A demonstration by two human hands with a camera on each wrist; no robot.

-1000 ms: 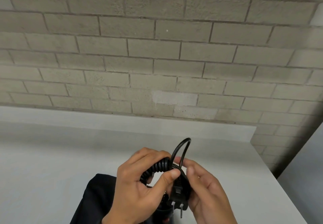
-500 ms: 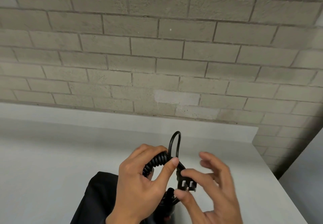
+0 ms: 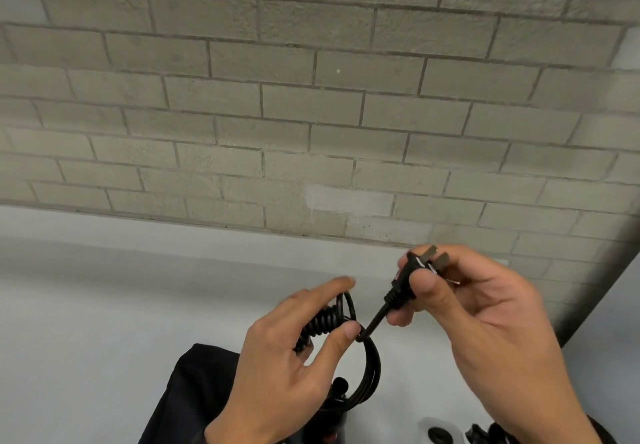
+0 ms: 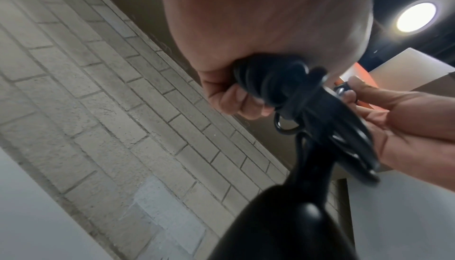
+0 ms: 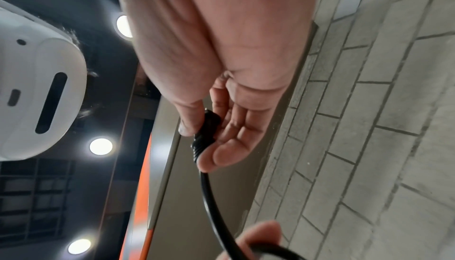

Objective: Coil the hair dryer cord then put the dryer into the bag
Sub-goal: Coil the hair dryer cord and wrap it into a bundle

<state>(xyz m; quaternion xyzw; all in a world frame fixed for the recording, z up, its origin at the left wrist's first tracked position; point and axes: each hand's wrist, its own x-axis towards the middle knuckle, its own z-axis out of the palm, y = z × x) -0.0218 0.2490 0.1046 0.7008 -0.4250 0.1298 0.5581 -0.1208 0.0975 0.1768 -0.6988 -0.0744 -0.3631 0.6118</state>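
Observation:
My left hand (image 3: 294,360) grips the black coiled cord (image 3: 323,322) above the table, thumb pressing the bundle, index finger stretched out. Loops of cord (image 3: 372,371) hang below it. My right hand (image 3: 460,301) pinches the black plug (image 3: 410,277) between thumb and fingers, prongs pointing up and away; a short straight run of cord leads from it down to the bundle. The black dryer body (image 4: 290,223) hangs under the left hand, blurred in the left wrist view. In the right wrist view the plug (image 5: 206,127) sits against my fingers. The black bag (image 3: 194,395) lies on the table beneath my left wrist.
A grey-white table (image 3: 86,322) runs to a brick wall (image 3: 311,114) at the back; its right edge (image 3: 519,357) drops off near my right hand. Small dark and white objects (image 3: 446,433) sit at the bottom edge.
My right hand took hold of the plug and pulled it up and to the right, away from the bundle. The cord loop that stood above my left hand has been drawn down.

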